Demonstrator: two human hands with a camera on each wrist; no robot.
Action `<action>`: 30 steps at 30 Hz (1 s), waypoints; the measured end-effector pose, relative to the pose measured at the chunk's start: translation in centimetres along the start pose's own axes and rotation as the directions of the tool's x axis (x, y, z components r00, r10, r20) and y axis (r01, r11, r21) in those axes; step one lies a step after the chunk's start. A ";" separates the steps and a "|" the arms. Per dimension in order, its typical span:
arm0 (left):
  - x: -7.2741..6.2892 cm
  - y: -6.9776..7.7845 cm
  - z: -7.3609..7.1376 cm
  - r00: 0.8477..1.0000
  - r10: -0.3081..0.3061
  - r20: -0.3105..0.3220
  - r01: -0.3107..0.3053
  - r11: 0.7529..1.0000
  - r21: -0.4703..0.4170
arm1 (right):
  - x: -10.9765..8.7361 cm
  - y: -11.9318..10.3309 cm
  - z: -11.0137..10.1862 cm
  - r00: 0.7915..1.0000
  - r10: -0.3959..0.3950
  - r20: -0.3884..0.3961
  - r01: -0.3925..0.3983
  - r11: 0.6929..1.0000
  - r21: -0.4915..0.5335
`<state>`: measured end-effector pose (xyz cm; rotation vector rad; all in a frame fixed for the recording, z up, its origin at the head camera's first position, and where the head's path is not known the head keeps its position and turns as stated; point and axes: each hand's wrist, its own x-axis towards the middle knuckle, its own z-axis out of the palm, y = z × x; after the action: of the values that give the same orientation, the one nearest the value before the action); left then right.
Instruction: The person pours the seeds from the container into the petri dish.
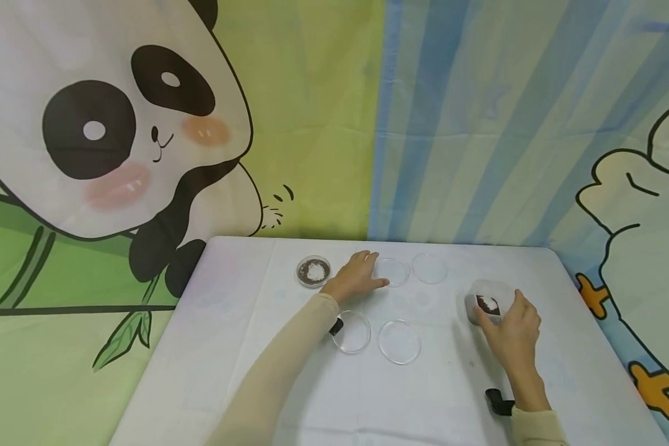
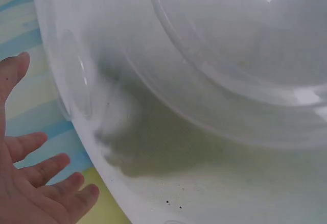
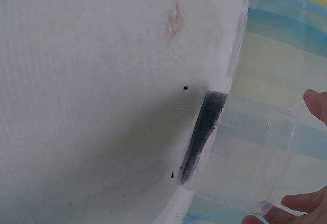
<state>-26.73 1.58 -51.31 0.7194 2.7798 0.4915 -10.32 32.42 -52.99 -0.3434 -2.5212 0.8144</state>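
My left hand [image 1: 358,276] reaches over the table beside a clear petri dish [image 1: 393,272] at the back. Its fingers are spread in the left wrist view and hold nothing. To its left sits a petri dish [image 1: 314,271] with dark grains and a white patch in the middle. On the right, my right hand [image 1: 513,328] is around a clear plastic tub [image 3: 255,147] with dark granules [image 3: 205,132] at its bottom; some white also shows inside. In the right wrist view the thumb [image 3: 318,104] stands apart from the tub, while fingers are near its rim.
Another clear dish [image 1: 430,269] lies at the back, right of the reached one. Two more clear dishes lie nearer, one [image 1: 352,342] under my left wrist, the other [image 1: 399,342] to its right. Dark specks dot the white tabletop [image 1: 446,396]. A printed cloth [image 1: 312,124] hangs behind.
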 end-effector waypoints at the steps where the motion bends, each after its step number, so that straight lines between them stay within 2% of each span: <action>1: 0.3 0.0 0.0 1.000 -0.007 0.013 0.007 1.000 0.016 | 0.0 0.1 0.0 0.999 0.036 0.024 -0.036 0.999 -0.002; 5: 1.2 0.0 0.1 0.997 -0.039 0.072 0.035 0.998 0.048 | 0.0 0.3 -0.1 0.983 0.142 0.112 -0.143 0.990 -0.006; 11: 1.7 0.0 0.7 0.990 -0.082 0.114 0.078 0.996 0.034 | 0.2 0.7 0.0 0.963 0.193 0.190 -0.195 0.981 -0.007; 24: 2.0 -0.2 1.9 0.993 -0.101 0.059 0.099 0.994 0.046 | 0.6 1.3 0.5 0.956 0.238 0.172 -0.240 0.971 -0.013; 30: 1.7 -0.2 2.1 0.993 -0.108 0.046 0.107 0.994 0.028 | 0.9 1.5 0.6 0.935 0.291 0.204 -0.308 0.950 0.057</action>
<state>-27.69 2.84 -53.50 0.5752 2.7675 0.4139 -11.26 33.58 -54.02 -0.6609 -2.6373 1.1219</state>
